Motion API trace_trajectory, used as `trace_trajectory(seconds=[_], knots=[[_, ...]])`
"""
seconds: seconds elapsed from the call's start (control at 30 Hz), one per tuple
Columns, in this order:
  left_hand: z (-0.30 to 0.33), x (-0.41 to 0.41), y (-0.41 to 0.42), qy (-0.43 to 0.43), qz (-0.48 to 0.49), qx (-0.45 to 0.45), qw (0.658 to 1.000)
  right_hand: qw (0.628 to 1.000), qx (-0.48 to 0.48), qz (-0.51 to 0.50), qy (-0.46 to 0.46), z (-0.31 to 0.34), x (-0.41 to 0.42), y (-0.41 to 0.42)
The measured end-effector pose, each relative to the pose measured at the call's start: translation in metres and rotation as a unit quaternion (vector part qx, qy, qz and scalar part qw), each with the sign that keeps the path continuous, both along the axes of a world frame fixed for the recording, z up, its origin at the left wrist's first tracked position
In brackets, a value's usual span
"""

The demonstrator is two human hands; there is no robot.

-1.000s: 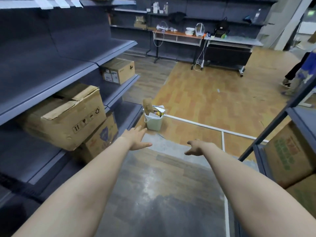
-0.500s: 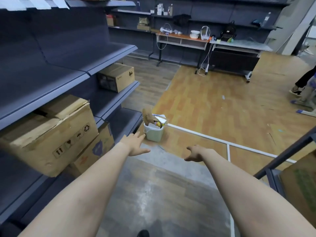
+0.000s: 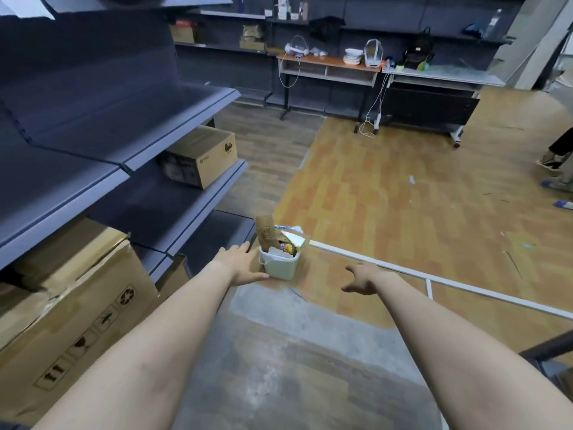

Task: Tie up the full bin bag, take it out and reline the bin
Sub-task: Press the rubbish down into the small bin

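Note:
A small pale green bin (image 3: 280,266) stands on the floor at the end of the left shelving. It is stuffed with rubbish: a brown paper bag (image 3: 266,233), white paper and a yellow packet stick out above the rim. My left hand (image 3: 240,262) is stretched out flat, fingers apart, overlapping the bin's left side in the view; whether it touches is unclear. My right hand (image 3: 362,277) reaches forward to the right of the bin, fingers spread, holding nothing. No bag edge is clearly visible.
Dark grey shelving (image 3: 130,156) with cardboard boxes (image 3: 74,305) lines the left. A white floor strip (image 3: 434,277) runs right from the bin. Tables (image 3: 328,65) with clutter stand at the back wall. A person's feet (image 3: 555,162) show at the right edge.
The view has moved forward along the aisle, so the bin is nearer. Both hands have stretched toward it; the left now overlaps its left side.

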State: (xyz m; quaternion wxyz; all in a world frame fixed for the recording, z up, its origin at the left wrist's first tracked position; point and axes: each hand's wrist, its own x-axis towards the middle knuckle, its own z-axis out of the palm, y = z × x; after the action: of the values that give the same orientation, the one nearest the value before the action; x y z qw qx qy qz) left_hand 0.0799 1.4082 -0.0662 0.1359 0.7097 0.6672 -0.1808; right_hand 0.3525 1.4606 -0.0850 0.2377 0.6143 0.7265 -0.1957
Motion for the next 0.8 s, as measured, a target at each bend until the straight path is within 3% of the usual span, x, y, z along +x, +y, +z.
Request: trace_trajectory(seconds=[0.5,0.8], knots=[[-0.03,0.054,0.208,-0.043,0.055,-0.018,0.997,0.999,-0.014,0.045,-0.026,-0.007,0.045,0.236],[-0.047,0.034,0.289,-0.046,0.104,-0.039,0.993,0.995,-0.029,0.087,-0.034,-0.02,0.023,0.349]])
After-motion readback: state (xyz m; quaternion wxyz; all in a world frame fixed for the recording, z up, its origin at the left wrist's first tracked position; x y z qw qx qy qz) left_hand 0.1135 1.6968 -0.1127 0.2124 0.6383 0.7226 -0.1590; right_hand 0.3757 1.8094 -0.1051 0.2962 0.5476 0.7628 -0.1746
